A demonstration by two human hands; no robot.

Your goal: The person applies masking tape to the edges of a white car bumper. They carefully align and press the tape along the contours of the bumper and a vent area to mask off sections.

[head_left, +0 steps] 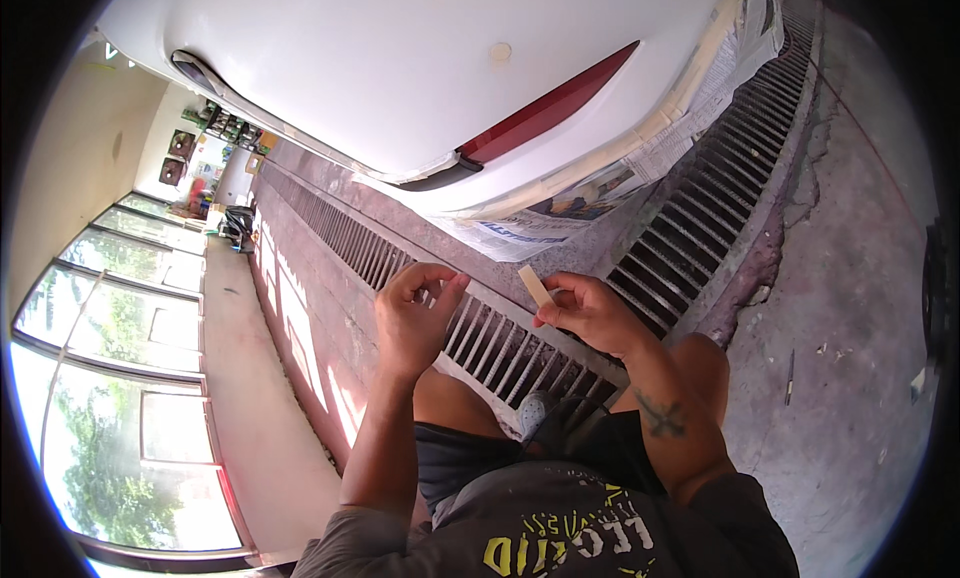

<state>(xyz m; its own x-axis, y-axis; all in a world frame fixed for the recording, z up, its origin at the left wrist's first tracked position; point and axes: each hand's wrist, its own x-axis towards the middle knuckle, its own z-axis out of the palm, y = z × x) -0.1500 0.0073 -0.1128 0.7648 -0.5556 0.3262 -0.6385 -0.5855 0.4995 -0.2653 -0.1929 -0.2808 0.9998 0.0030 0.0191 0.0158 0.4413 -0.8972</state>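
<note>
My right hand (pixel 592 310) pinches a short cream strip of masking tape (pixel 535 286) between thumb and fingers; its free end sticks up toward the car. To the left, my left hand (pixel 412 313) is raised with fingers curled and thumb and fingertips together; whatever may be between them is too small to make out. Both hands are apart from each other and short of the white car body (pixel 400 68). Along the car's lower edge, newspaper (pixel 560 223) hangs from masking tape (pixel 610 163). A long red light (pixel 555 108) sits in the white panel above it.
Below my hands a metal floor grate (pixel 510 353) runs across, meeting another grate (pixel 690 238) at the right. The concrete beside it has a broken edge (pixel 765 263). A low wall (pixel 245 378) and large windows (pixel 130 418) line the left; shelves (pixel 230 128) stand far back.
</note>
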